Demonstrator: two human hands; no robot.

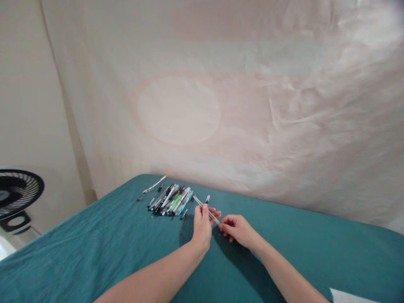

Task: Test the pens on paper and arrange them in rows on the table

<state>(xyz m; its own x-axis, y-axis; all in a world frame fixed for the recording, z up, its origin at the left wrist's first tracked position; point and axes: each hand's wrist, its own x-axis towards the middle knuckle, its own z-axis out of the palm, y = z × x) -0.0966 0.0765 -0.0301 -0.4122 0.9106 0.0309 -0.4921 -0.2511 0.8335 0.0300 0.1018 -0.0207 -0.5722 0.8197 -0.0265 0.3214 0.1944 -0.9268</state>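
Observation:
A slim clear-and-white pen (214,218) slants between my two hands above the teal cloth. My left hand (202,229) is closed around its middle, with the upper end sticking out past the thumb. At the lower end, the fingertips of my right hand (240,231) are pinched together on the pen. A short piece with a white top and dark lower part (207,199) shows just beyond my left fingers; whether that hand holds it too, I cannot tell. Left of my hands lies a pile of pens (170,201), mostly black, white and grey, with one bright green.
Two pens lie apart at the pile's left, one of them a long white-and-dark pen (151,187). The teal tablecloth (104,252) runs back to a pale hanging sheet (252,126). A black fan (19,193) stands off the left edge. Something white (347,296) lies bottom right.

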